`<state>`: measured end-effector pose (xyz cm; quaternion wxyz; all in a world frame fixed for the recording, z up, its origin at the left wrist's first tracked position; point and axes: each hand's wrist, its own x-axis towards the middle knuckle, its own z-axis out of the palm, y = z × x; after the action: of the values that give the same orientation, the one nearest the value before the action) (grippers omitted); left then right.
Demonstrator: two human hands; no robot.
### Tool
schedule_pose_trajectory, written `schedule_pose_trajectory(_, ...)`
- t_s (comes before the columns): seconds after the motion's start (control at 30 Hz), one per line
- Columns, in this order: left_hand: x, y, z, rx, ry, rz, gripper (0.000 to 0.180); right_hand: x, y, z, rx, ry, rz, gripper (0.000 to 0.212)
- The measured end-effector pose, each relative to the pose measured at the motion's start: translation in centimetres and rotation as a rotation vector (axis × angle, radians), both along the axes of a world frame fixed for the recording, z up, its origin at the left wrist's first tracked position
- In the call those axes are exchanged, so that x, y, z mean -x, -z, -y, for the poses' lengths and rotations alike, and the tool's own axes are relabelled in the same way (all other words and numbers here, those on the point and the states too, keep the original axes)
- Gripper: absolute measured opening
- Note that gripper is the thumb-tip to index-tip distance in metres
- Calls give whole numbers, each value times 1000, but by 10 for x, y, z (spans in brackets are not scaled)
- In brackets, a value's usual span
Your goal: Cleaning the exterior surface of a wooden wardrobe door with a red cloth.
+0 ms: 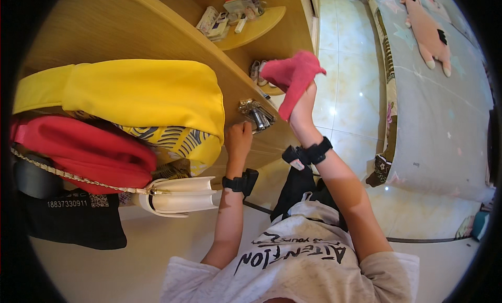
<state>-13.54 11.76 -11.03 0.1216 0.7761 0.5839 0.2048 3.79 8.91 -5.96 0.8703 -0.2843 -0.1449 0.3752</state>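
A pink-red cloth (pixel 299 76) is draped over my raised right hand (pixel 302 111). The cloth hides most of the fingers, and one end hangs down along the wrist. At the edge of the wooden cabinet, my left hand (pixel 239 138) is closed, its knuckles against a cluster of shiny metal hooks or fittings (pixel 257 116). What its fingers grip, if anything, is hidden. Beside the left hand hangs a yellow garment or bag (pixel 151 91). Below it are a red one (pixel 86 151) and a cream handbag (pixel 180 197) with a chain strap.
The wooden cabinet (pixel 178 28) has a rounded shelf (pixel 261 28) bearing small boxes, with shoes (pixel 256 72) below. A black bag (pixel 76 219) hangs at lower left. At right, a bed with a grey sheet (pixel 434 125) holds a pink plush toy (pixel 426 31). Tiled floor (pixel 350 78) runs between.
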Motion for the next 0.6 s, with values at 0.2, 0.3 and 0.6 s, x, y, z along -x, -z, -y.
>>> schedule_pose_trajectory(0.2, -10, -20, 11, -5, -7, -34, 39, 51, 32, 13, 23, 262, 537, 22)
schedule_pose_trajectory(0.3, -13, -25, 16, -89, 33, -84, 39, 60, 41, 10, 114, 242, 875, 24)
schedule_pose_trajectory(0.6, -12, -16, 12, -146, -20, -61, 34, 43, 60, 25, 123, 0, 608, 17)
